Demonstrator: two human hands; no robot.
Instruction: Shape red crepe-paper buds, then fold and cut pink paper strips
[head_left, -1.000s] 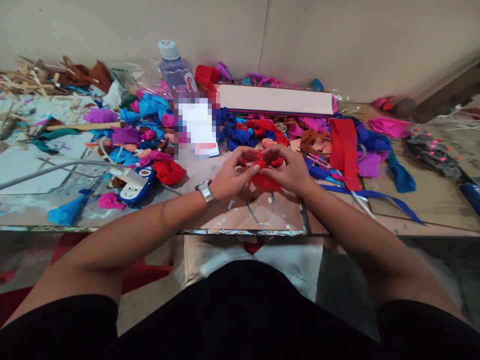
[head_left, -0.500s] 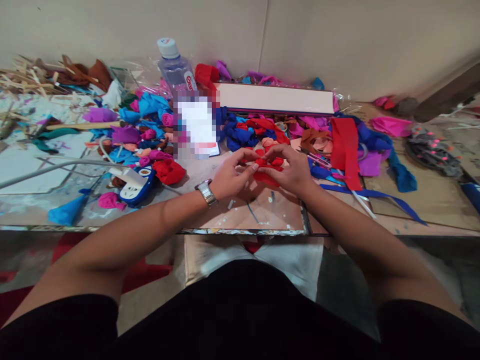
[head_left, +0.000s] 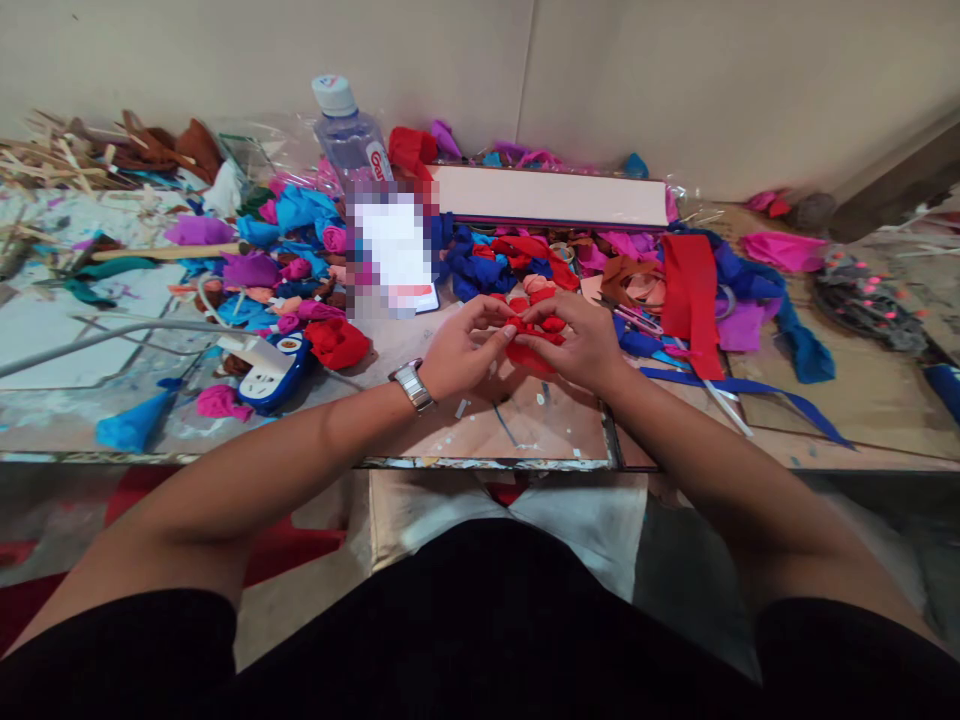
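Between my two hands is a piece of red crepe paper (head_left: 534, 352), gathered into folds like a paper flower. My left hand (head_left: 472, 345), with a metal watch (head_left: 412, 386) on its wrist, pinches the paper's left side with thumb and fingers. On the other side my right hand (head_left: 583, 340) grips it with thumb and curled fingers. Both hands are just above the table's front part, fingertips close together. Part of the red paper is hidden behind the fingers. A flat red strip (head_left: 691, 300) lies to the right of my right hand.
Crumpled coloured paper pieces (head_left: 480, 262) lie behind my hands. A bottle (head_left: 352, 140), a phone with a blurred screen (head_left: 397, 250) and a blue-and-white power strip (head_left: 276, 375) stand or lie to the left. A long pale box (head_left: 547, 196) is at the back; scissors (head_left: 637, 320) lie right.
My fingers have shifted slightly on the red paper, and its lower edge has turned a little between them. Both hands stay in nearly the same place.
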